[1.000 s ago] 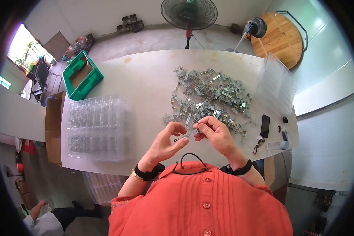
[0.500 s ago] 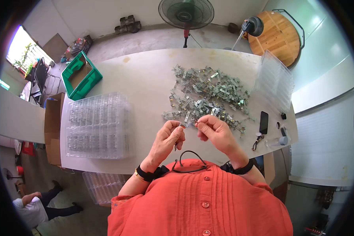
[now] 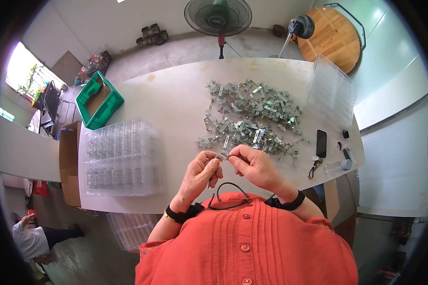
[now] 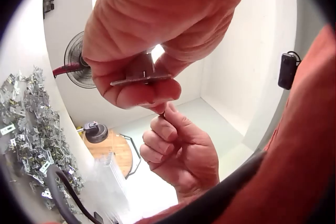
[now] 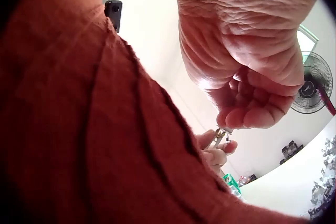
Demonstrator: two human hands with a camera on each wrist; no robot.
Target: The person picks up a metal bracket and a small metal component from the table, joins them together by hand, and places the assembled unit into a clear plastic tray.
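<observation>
One small metal part [image 5: 218, 139], between left hand [image 3: 200, 173] and right hand [image 3: 257, 166], both hands pinching it

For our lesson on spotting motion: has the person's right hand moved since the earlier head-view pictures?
Yes. Judged against the black phone in the head view, the right hand has moved left, away from it, and slightly lower in the picture.

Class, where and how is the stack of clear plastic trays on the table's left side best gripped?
Probably by the opposite outer edges of the tray stack, coming from the near side: left hand on its left edge, right hand on its right. It lies flat, broad and layered, so a level, two-sided hold seems steadiest.
</observation>
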